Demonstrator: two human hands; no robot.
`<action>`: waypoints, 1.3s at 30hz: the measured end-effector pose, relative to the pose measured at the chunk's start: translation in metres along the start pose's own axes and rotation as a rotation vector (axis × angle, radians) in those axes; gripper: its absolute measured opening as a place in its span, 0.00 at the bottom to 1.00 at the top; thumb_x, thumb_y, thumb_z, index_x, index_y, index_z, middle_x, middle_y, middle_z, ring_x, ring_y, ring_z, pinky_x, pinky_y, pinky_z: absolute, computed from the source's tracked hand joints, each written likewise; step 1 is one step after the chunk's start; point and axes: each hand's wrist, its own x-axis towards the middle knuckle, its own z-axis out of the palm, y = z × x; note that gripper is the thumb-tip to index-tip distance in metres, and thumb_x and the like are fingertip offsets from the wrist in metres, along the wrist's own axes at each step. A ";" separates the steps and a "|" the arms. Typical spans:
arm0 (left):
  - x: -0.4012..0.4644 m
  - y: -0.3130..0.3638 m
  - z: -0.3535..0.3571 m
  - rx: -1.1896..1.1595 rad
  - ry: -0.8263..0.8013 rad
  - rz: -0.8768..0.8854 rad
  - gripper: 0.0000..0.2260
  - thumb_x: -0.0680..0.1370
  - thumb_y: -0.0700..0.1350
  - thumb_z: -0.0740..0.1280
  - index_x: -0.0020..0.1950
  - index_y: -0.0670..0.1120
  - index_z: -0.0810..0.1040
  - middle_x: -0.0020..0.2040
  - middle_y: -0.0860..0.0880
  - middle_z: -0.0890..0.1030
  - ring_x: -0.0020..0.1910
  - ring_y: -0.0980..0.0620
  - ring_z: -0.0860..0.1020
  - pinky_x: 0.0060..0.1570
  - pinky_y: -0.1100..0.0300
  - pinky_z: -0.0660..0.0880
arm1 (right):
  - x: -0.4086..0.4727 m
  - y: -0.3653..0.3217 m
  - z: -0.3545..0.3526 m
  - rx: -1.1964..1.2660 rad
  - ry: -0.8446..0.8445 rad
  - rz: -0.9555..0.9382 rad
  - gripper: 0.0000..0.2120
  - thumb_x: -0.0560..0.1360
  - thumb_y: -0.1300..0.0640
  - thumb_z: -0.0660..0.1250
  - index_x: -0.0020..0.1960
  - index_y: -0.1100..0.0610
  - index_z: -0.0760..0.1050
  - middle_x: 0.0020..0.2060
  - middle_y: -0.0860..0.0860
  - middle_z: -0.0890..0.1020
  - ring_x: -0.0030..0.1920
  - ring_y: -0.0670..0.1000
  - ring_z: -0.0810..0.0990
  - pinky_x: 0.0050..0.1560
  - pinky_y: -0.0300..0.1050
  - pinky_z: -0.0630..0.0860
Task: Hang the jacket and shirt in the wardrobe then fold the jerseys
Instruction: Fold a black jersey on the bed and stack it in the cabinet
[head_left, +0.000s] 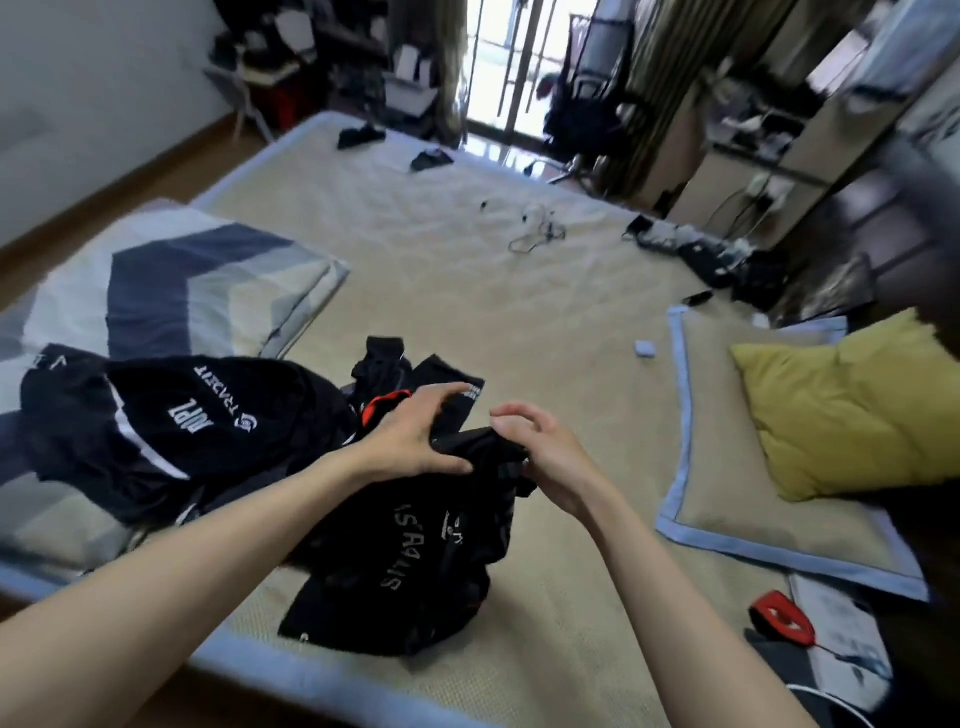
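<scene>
Both bare forearms reach forward, converging. The left hand (415, 441) pinches black cloth with its thumb, fingers extended; the right hand (545, 457) grips it, fingers curled.

Beige-matted bed (426, 270), white wall (104, 78), wooden floor (156, 161), bright barred window (498, 57), striped curtains (654, 78).

Black jersey (415, 551) crumpled nr bed edge, white lettering; 2nd black jersey (171, 421) heaped left.

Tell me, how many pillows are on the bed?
2. A yellow pillow lies at the right, resting on a flat tan pillow with a blue border beneath it. The striped bedding at the left looks like a folded quilt; more could be out of view.
</scene>
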 end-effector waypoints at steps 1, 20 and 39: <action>0.003 0.024 -0.008 -0.007 -0.051 0.083 0.36 0.69 0.55 0.79 0.74 0.55 0.68 0.68 0.59 0.74 0.64 0.62 0.74 0.63 0.66 0.70 | -0.006 -0.016 0.001 0.015 -0.017 -0.045 0.04 0.80 0.60 0.68 0.53 0.53 0.80 0.42 0.49 0.83 0.39 0.46 0.81 0.34 0.41 0.74; -0.022 0.190 -0.101 -0.146 0.147 0.289 0.10 0.79 0.40 0.70 0.60 0.47 0.83 0.55 0.49 0.86 0.53 0.57 0.82 0.58 0.62 0.76 | -0.053 -0.073 -0.032 -0.266 0.102 -0.291 0.22 0.74 0.40 0.72 0.47 0.60 0.83 0.42 0.54 0.87 0.44 0.49 0.83 0.52 0.52 0.79; -0.011 0.281 -0.137 -0.004 0.011 0.428 0.03 0.78 0.47 0.72 0.50 0.49 0.84 0.46 0.47 0.84 0.47 0.51 0.82 0.54 0.50 0.77 | -0.103 -0.235 -0.045 -0.384 -0.030 -0.621 0.18 0.77 0.47 0.73 0.55 0.63 0.81 0.45 0.50 0.83 0.47 0.48 0.82 0.47 0.41 0.76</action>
